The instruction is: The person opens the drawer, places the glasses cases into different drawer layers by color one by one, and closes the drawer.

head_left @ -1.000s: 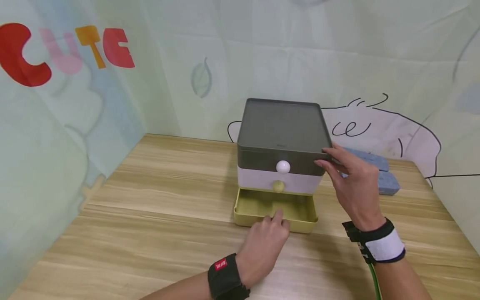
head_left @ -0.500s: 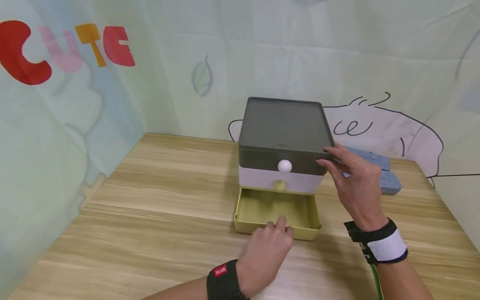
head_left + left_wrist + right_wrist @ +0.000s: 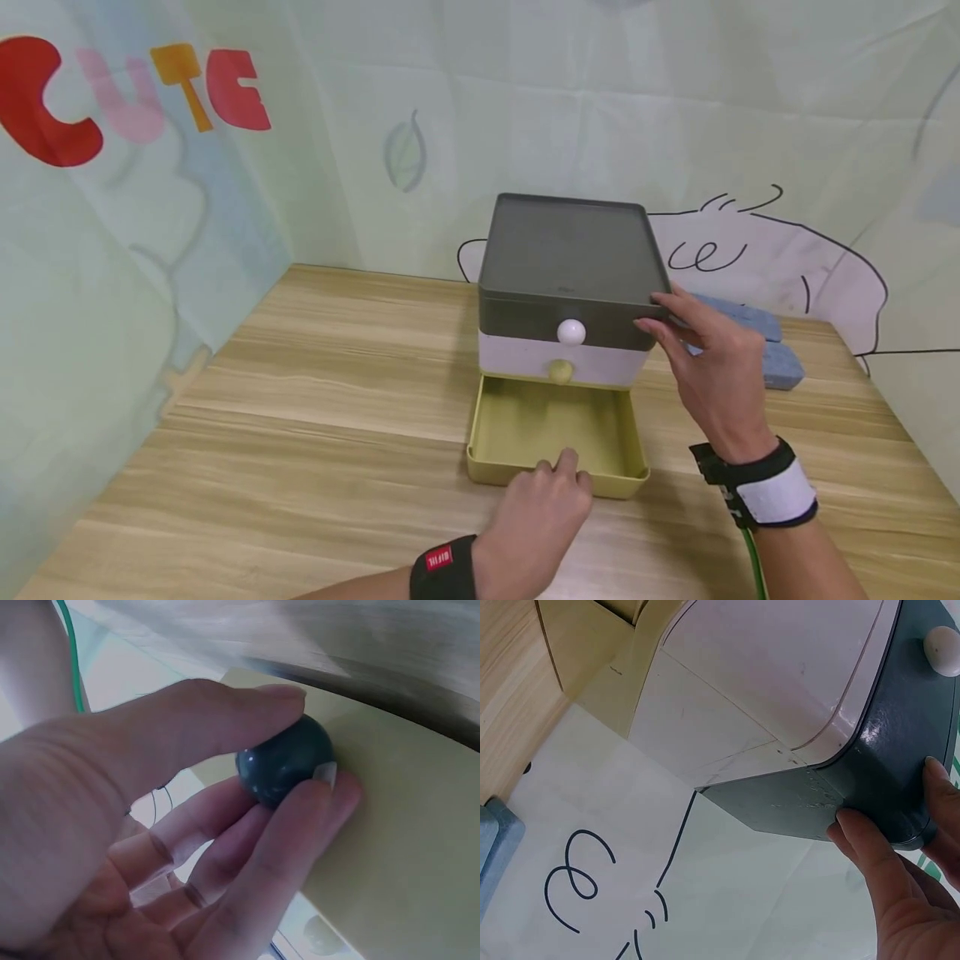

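Observation:
A small stacked drawer unit (image 3: 573,250) has a dark grey top tier, a pale pink middle tier and a yellow-green bottom drawer (image 3: 525,425). That bottom drawer stands pulled out, with nothing seen inside it. My left hand (image 3: 536,525) is at its front; the left wrist view shows thumb and fingers pinching a round dark green knob (image 3: 281,761). My right hand (image 3: 716,375) grips the front right corner of the dark grey tier, thumb in front and fingers at the top edge. A white knob (image 3: 572,332) and a yellow-green knob (image 3: 560,371) mark the upper two drawers.
Two blue-grey blocks (image 3: 780,367) lie behind my right hand on the wooden table (image 3: 337,400). A printed cloth backdrop (image 3: 337,167) rises behind and to the left. A green cable (image 3: 753,558) runs from the right wristband.
The bottom drawer has slid farther out toward me, with my left hand drawing back along with it. My right hand keeps its grip on the unit's corner.

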A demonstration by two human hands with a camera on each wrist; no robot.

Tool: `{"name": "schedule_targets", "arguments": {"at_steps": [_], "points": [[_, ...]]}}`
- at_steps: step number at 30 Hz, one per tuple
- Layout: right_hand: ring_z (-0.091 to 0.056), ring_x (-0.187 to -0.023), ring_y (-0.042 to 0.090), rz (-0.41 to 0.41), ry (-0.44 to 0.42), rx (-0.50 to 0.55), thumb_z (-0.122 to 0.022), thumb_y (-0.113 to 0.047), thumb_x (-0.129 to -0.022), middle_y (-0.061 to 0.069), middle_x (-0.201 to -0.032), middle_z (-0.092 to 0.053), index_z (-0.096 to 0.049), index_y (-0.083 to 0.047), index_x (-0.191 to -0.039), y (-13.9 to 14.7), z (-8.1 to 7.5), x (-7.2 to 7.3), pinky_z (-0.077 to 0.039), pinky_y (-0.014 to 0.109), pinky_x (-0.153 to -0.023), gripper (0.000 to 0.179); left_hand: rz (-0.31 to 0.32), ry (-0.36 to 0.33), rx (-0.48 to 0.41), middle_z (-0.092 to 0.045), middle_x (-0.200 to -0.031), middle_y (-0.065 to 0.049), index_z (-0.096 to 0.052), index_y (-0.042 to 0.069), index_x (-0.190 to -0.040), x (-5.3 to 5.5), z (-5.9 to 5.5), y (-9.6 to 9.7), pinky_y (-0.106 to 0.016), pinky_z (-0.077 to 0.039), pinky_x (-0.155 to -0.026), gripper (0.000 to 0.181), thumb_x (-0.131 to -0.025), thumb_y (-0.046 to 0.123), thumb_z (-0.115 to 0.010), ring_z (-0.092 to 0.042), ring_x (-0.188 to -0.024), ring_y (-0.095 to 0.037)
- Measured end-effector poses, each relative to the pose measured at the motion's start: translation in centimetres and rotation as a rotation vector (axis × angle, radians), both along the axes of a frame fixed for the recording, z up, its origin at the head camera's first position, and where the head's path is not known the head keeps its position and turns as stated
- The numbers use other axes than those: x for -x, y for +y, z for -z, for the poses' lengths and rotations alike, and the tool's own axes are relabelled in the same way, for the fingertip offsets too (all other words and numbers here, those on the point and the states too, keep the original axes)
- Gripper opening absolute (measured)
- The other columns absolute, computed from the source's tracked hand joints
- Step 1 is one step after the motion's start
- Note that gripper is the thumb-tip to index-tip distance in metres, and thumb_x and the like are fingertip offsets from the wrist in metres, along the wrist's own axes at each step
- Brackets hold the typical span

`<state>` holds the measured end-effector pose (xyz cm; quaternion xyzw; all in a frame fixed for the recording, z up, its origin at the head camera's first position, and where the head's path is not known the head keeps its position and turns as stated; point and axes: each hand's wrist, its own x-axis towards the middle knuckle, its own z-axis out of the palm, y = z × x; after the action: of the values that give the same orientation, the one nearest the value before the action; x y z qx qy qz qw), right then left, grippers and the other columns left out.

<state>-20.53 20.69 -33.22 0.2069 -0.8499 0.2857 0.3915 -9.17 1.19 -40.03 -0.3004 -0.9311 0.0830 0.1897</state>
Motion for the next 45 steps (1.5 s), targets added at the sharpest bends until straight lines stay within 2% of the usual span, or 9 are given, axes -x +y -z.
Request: {"name": "schedule_targets", "arguments": {"at_steps": [7, 15, 18, 19, 22, 26, 34, 42, 45], "points": [[-0.074, -0.102, 0.039, -0.009, -0.007, 0.018, -0.079, -0.002, -0.082, 0.020, -0.113, -0.076, -0.074, 0.000, -0.117, 0.1, 0.1, 0.0, -0.046, 0.004, -0.084, 0.035, 0.028, 0.011, -0.024, -0.052, -0.077, 0.005, -0.067, 0.017, -0.077, -0.6, 0.1, 0.1, -0.015, -0.043, -0.043, 0.019, -0.066, 0.013, -0.082, -0.050, -0.055, -0.004], [-0.075, -0.099, 0.039, -0.007, -0.002, 0.018, -0.080, -0.002, -0.082, 0.020, -0.113, -0.076, -0.075, 0.000, -0.117, 0.0, 0.1, 0.0, -0.045, 0.002, -0.084, 0.035, 0.057, 0.076, -0.054, -0.046, -0.070, 0.005, -0.062, 0.017, -0.065, -1.0, 0.5, 0.2, -0.015, -0.038, -0.038, 0.018, -0.072, 0.010, -0.078, -0.042, -0.050, -0.002], [-0.075, -0.099, 0.039, -0.009, -0.001, 0.022, -0.080, -0.002, -0.082, 0.020, -0.113, -0.075, -0.075, -0.001, -0.117, 0.0, 0.1, 0.0, -0.045, 0.003, -0.084, 0.036, 0.075, 0.136, -0.066, -0.042, -0.067, 0.006, -0.056, 0.018, -0.059, -1.1, 0.8, 0.2, -0.014, -0.034, -0.037, 0.025, -0.073, 0.009, -0.074, -0.038, -0.047, 0.000], [-0.075, -0.099, 0.039, -0.012, -0.001, 0.026, -0.080, -0.002, -0.082, 0.020, -0.114, -0.075, -0.074, -0.001, -0.117, 0.1, 0.1, -0.1, -0.045, 0.003, -0.084, 0.036, 0.080, 0.149, -0.069, -0.042, -0.066, 0.006, -0.055, 0.019, -0.058, -1.2, 0.9, 0.2, -0.014, -0.034, -0.037, 0.025, -0.074, 0.008, -0.071, -0.037, -0.047, 0.000], [-0.074, -0.101, 0.039, -0.016, -0.001, 0.032, -0.080, -0.002, -0.081, 0.019, -0.115, -0.075, -0.074, -0.001, -0.118, 0.1, 0.1, -0.1, -0.045, 0.003, -0.084, 0.037, 0.088, 0.187, -0.069, -0.041, -0.065, 0.007, -0.053, 0.019, -0.056, -1.3, 1.2, 0.2, -0.014, -0.032, -0.036, 0.033, -0.081, -0.002, -0.046, -0.037, -0.046, 0.000], [-0.074, -0.104, 0.039, -0.020, -0.004, 0.037, -0.081, -0.003, -0.082, 0.018, -0.115, -0.075, -0.074, -0.002, -0.119, 0.1, 0.1, -0.1, -0.046, 0.003, -0.085, 0.038, 0.091, 0.207, -0.063, -0.044, -0.065, 0.007, -0.052, 0.019, -0.056, -1.6, 1.4, 0.3, -0.014, -0.033, -0.035, 0.051, -0.080, -0.005, -0.014, -0.036, -0.046, 0.001], [-0.075, -0.099, 0.038, -0.037, -0.024, 0.061, -0.083, -0.003, -0.079, 0.020, -0.119, -0.074, -0.064, -0.006, -0.137, 0.2, 0.2, -0.3, -0.046, 0.002, -0.084, 0.061, 0.082, 0.190, -0.024, -0.051, -0.070, 0.006, -0.060, 0.019, -0.060, -2.2, 1.6, 0.5, -0.014, -0.035, -0.036, 0.044, -0.079, -0.002, -0.026, -0.039, -0.048, -0.001], [-0.076, -0.091, 0.039, -0.012, -0.025, 0.037, -0.086, -0.005, -0.077, 0.021, -0.126, -0.070, -0.053, -0.013, -0.147, 0.7, 0.3, -0.2, -0.039, -0.004, -0.087, 0.078, 0.084, 0.243, -0.038, -0.046, -0.066, 0.007, -0.053, 0.019, -0.055, -2.1, 1.9, 0.5, -0.013, -0.032, -0.035, 0.048, -0.078, -0.003, -0.017, -0.034, -0.046, 0.000], [-0.076, -0.088, 0.040, -0.016, -0.018, 0.051, -0.086, -0.006, -0.078, 0.022, -0.124, -0.071, -0.054, -0.013, -0.146, 0.9, 0.4, -0.2, -0.038, -0.004, -0.088, 0.076, 0.081, 0.255, -0.051, -0.045, -0.065, 0.007, -0.053, 0.019, -0.054, -2.1, 2.0, 0.5, -0.013, -0.032, -0.034, 0.049, -0.079, -0.003, -0.017, -0.034, -0.046, 0.000]]}}
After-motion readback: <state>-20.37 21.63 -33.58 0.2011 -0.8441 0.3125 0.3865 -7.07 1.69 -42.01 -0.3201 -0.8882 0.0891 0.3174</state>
